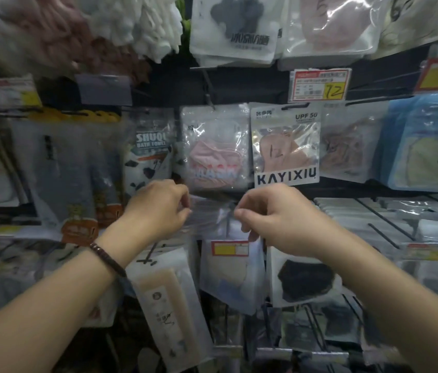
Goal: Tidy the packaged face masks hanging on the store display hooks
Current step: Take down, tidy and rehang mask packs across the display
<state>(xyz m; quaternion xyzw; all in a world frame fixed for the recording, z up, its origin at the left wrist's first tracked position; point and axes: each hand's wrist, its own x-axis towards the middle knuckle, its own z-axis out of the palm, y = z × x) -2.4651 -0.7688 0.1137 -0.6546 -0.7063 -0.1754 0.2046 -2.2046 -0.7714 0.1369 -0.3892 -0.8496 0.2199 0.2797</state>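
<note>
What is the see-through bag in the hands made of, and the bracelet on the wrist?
The see-through bag looks like thin, glossy plastic film: it is clear, crinkled and catches glints of light. The bracelet looks like a string of dark brown beads, perhaps wood. It looks matt, but it is too blurred to be sure.

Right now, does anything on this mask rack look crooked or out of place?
The long beige pack below the left hand hangs tilted, its bottom swung right, unlike the straight KAYIXIU pack above. The black mask pack under the right hand also sits askew. Both hands pinch a clear packet between them.
</note>
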